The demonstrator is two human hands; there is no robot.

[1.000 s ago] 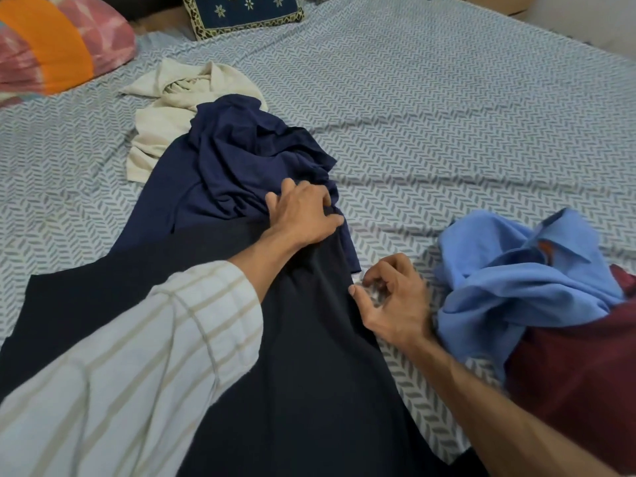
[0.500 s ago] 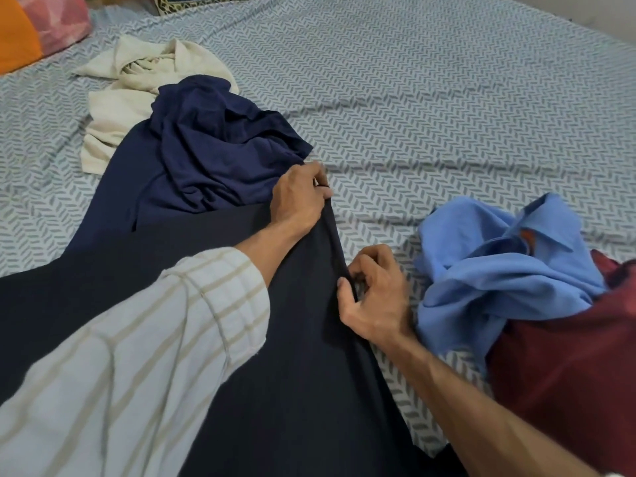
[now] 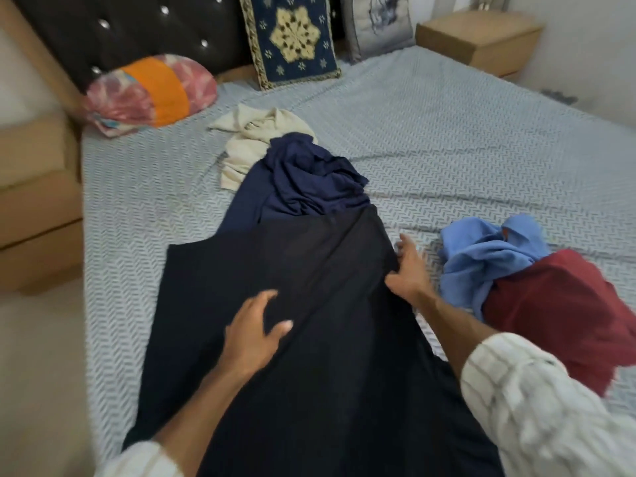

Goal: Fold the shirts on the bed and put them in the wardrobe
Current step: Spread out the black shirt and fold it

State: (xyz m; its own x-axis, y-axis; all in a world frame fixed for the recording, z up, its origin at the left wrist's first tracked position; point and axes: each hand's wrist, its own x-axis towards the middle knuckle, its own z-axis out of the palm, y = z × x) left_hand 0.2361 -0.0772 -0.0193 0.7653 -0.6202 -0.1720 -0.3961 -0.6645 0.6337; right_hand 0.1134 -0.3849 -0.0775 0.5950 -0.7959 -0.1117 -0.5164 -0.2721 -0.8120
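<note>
A black shirt [image 3: 309, 270] lies spread flat along the bed toward me. My left hand [image 3: 254, 332] hovers on its middle with fingers spread, holding nothing. At the shirt's right edge my right hand [image 3: 406, 270] pinches the fabric between thumb and fingers. A crumpled navy shirt [image 3: 309, 177] lies just beyond the black one, partly on a cream shirt [image 3: 247, 142]. To the right sit a bunched light blue shirt [image 3: 481, 256] and a maroon shirt [image 3: 557, 304]. The image is motion-blurred.
The bed [image 3: 481, 149] has a grey chevron sheet. A pink-and-orange pillow [image 3: 151, 91] and a navy patterned cushion [image 3: 292, 36] lean at the headboard. Wooden bedside units stand at the left [image 3: 34, 201] and back right [image 3: 478, 39].
My left hand has left the far corner of the black shirt and drawn back to its middle, now open. The view has pulled back and up, showing the headboard and pillows.
</note>
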